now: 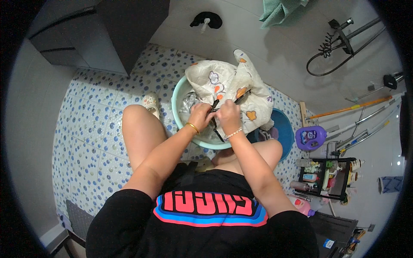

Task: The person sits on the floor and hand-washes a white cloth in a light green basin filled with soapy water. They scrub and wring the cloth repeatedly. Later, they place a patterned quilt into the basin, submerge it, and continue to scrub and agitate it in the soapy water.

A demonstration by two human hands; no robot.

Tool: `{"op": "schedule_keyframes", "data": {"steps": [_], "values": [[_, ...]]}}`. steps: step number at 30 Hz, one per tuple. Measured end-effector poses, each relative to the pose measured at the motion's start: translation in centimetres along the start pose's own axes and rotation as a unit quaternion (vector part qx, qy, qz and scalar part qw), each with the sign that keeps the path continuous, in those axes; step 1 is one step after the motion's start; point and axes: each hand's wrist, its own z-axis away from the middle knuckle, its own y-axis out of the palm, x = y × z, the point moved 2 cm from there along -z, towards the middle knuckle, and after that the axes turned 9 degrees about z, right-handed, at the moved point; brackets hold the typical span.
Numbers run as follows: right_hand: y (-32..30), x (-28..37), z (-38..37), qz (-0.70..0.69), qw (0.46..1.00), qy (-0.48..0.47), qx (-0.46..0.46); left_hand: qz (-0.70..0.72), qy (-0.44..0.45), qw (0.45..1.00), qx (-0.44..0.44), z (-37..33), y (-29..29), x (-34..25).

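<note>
A pale mint basin (175,105) stands on the floor between my knees, with water and a clear, shiny patch showing inside at its left. Heaped in it and over its far right rim is white quilted fabric (254,84) printed with flowers and orange shapes. A black strap (218,134) runs across the fabric. My left hand (200,117) is closed on the strap over the basin's middle. Close beside it, my right hand (229,115) grips the strap too, knuckles up. The fingertips of both hands nearly meet and are partly hidden.
A blue basin (287,129) holding cloth stands right of the mint one. Beyond it are a purple detergent jug (310,138), a black shelf rack (320,176) with bottles, and mop poles (350,107) against the wall. A dark cabinet (107,32) hangs at the far left.
</note>
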Motion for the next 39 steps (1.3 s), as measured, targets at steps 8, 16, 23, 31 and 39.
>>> {"op": "schedule_keyframes", "data": {"steps": [8, 16, 23, 31, 39], "values": [[-0.5, -1.5, 0.5, -0.015, 0.995, 0.068, 0.071, 0.006, -0.044, 0.999, 0.009, -0.1, -0.2, -0.9], [-2.1, -2.0, -1.8, -0.046, 0.944, 0.176, 0.277, -0.038, 0.041, 0.998, 0.008, -0.7, 0.1, -1.2], [-0.6, -1.3, -2.2, -0.008, 0.925, 0.104, 0.365, -0.008, 0.022, 0.999, -0.036, -0.2, 0.0, -1.1], [-1.4, -0.1, -1.5, -0.109, 0.959, 0.068, 0.254, 0.020, -0.001, 0.996, -0.087, 0.2, -0.4, -0.5], [-1.4, 0.9, 0.0, -0.040, 0.987, 0.032, 0.155, -0.008, 0.009, 0.998, -0.065, 0.5, -0.6, -0.6]]}}
